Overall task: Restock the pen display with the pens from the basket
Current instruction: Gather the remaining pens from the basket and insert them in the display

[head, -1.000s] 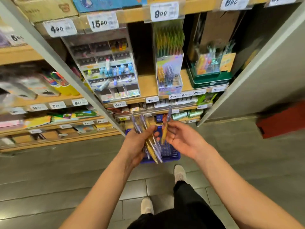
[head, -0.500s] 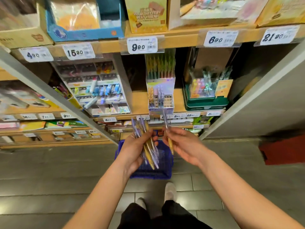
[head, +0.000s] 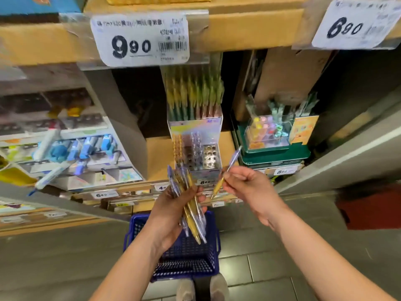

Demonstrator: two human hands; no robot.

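Single pen (head: pixel 232 160): gold at its lower end and purple at its upper end. It slants up to the right, just in front of the lower right corner of the pen display, and sits in no slot.
Right grip (head: pixel 249 187): thumb and fingers are curled and pinch the single pen near its gold half.
Pen bundle (head: pixel 192 218): a fan of gold and purple pens with the tips pointing down, held above the basket.
Left grip (head: pixel 171 210): palm turned up, with the fingers wrapped round the middle of the pen bundle.
Pen display (head: pixel 195 131): stands on the shelf near its front edge. The tall back tier is full of green and yellow pens. In the low front tier a gold row sits at the left, purple pens in the middle, and open holes at the right.
Basket (head: pixel 130 235): blue plastic mesh, on the floor below the hands. Whether any pens lie inside cannot be told.
Shelf (head: pixel 156 153): brown board. A blurred tiered stand of blue items is at its left, and a green box (head: pixel 275 154) of pastel items is at its right.
Price tag (head: pixel 138 40): reads 9.90, on the edge of the shelf above.
Floor (head: pixel 260 268): grey tiles, with two pale shoes (head: pixel 184 290) at the near edge.
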